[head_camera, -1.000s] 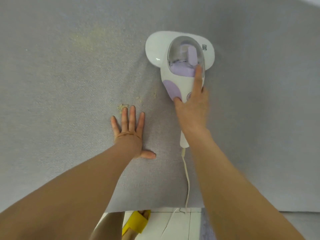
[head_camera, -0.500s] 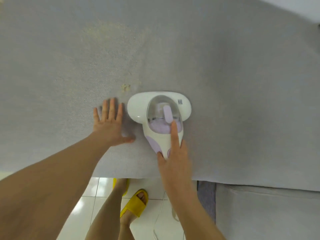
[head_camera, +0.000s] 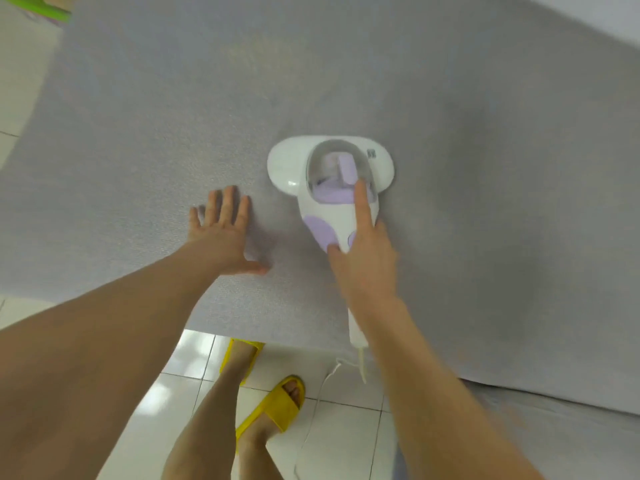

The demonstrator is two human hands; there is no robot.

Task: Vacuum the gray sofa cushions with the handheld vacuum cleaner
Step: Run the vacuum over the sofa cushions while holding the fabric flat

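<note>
Right hand grips the white-and-lilac plastic handheld vacuum cleaner, forefinger stretched along its top, head flat on the gray woven sofa cushion. Just left of the vacuum, left hand lies spread flat, bracing fabric. Mid-pass; next stroke probably needs steady downward pressure.

Glossy white plastic vacuum ahead of the grip; matt, coarse-woven gray cushion; shiny floor tiles.

No readable text; small square code on vacuum head (too blurred).
</note>
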